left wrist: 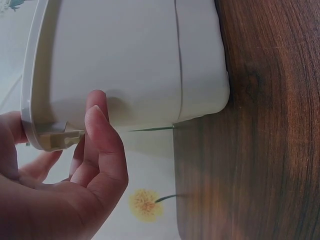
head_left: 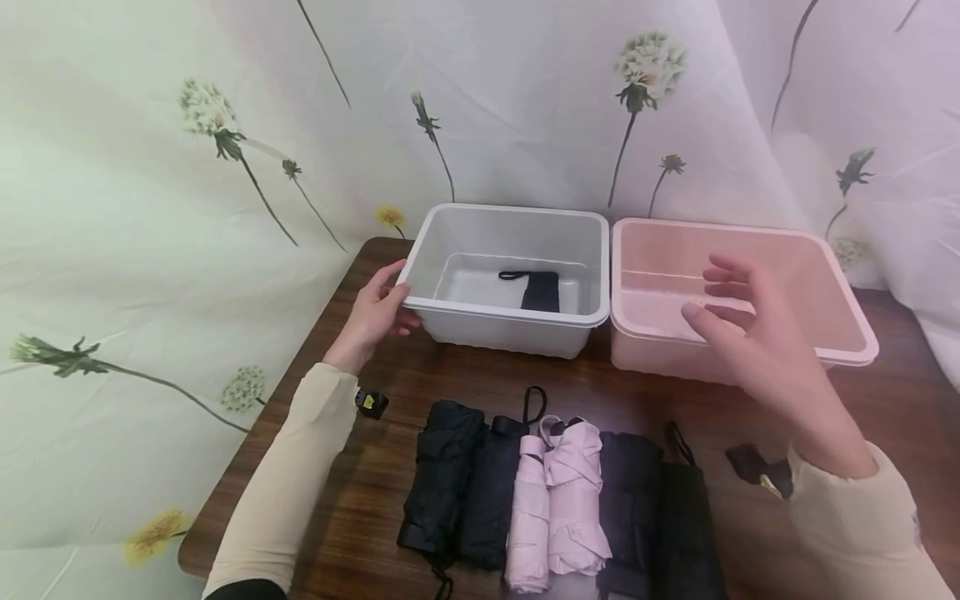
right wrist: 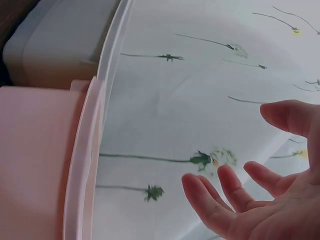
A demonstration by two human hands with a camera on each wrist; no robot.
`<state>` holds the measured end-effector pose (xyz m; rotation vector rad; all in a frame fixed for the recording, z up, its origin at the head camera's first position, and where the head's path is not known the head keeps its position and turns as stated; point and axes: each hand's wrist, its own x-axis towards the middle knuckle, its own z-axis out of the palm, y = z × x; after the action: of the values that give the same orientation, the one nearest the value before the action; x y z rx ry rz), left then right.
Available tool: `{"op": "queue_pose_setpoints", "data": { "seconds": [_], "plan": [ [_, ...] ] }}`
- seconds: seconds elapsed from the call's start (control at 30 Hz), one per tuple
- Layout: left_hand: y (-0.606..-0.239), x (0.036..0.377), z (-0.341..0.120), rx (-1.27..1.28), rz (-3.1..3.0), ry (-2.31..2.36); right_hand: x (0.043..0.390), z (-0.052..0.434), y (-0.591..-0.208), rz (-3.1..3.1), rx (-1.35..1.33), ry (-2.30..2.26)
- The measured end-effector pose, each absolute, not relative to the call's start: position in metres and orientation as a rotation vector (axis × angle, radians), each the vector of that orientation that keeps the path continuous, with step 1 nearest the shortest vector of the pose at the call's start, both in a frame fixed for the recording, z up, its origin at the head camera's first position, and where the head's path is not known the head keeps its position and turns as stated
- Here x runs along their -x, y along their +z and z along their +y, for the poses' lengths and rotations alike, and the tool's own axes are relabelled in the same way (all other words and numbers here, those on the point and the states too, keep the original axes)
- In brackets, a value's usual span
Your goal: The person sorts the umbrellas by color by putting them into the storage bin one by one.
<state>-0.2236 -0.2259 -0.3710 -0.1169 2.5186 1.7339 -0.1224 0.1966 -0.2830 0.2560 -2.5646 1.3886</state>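
Left hand (head_left: 372,315), left of centre: fingers curled round the near-left corner rim of the white bin (head_left: 450,310), steadying it. One white bin, upper centre of the frame, on the desk (head_left: 390,392); it holds one folded black umbrella (head_left: 538,290) lying on its floor.

One pink bin (head_left: 847,333), touching the white bin's right side, nothing visible inside it.

Right hand (head_left: 757,333), right of centre: fingers spread apart, holding nothing, hovering over the pink bin's front rim.

Row of folded umbrellas, lower centre, packed side by side: apparently four dark umbrellas (head_left: 442,483) and two pink umbrellas (head_left: 573,492); the count on the dark ones is uncertain where they overlap.

Risks, as judged: a black strap (head_left: 534,404) could snag a neighbour and drag it along; a loosely folded pink one could fall open when lifted; the light bin could slide if the grip on its rim slackens
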Motion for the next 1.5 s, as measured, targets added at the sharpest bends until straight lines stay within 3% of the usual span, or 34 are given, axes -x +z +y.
{"op": "queue_pose_setpoints", "data": {
  "seconds": [0.5,1.03,1.5],
  "plan": [
    [-0.372,0.225,-0.226,0.144,2.503,1.751,0.081,0.233,-0.327,-2.714,-0.256,1.112],
    [-0.371,0.226,-0.226,0.148,2.493,1.760,0.054,0.212,-0.411,-3.141,-0.325,0.728],
    [-0.365,0.223,-0.222,0.165,2.462,1.766,0.037,0.204,-0.419,-3.370,-0.288,0.640]
  ]
}}
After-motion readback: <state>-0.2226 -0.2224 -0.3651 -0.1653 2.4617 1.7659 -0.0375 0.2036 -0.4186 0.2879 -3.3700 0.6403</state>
